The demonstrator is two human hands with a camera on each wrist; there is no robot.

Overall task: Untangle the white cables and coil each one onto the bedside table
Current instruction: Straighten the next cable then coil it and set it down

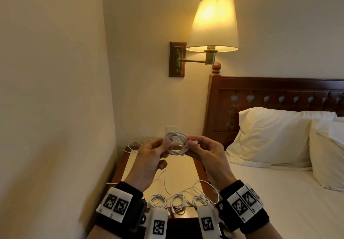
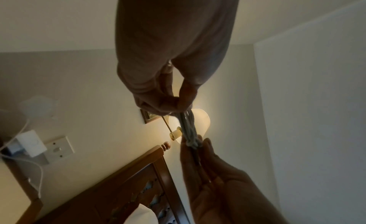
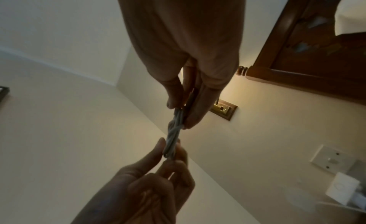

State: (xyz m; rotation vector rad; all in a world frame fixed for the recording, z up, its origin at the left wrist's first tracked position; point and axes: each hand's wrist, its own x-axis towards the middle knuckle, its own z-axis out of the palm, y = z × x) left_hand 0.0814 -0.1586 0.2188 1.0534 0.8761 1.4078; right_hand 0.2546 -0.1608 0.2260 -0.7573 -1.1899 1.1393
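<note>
A white cable wound into a small coil (image 1: 176, 145) is held up in the air above the bedside table (image 1: 186, 166). My left hand (image 1: 152, 153) pinches the coil's left side between thumb and fingers. My right hand (image 1: 202, 148) pinches its right side, with the cable's end at the fingertips. In the left wrist view the coil (image 2: 189, 130) runs edge-on between both hands; in the right wrist view it (image 3: 174, 133) looks the same. Three coiled white cables (image 1: 158, 200) (image 1: 178, 200) (image 1: 201, 199) lie in a row at the table's near edge, with a loose white cable (image 1: 208, 184) trailing around them.
A lit wall lamp (image 1: 213, 24) hangs above the table. The bed with white pillows (image 1: 270, 138) and a dark wooden headboard (image 1: 275, 93) stands on the right. A wall socket with a white charger (image 2: 31, 143) sits behind the table, a cable (image 1: 134, 144) looping near it. A wall closes the left.
</note>
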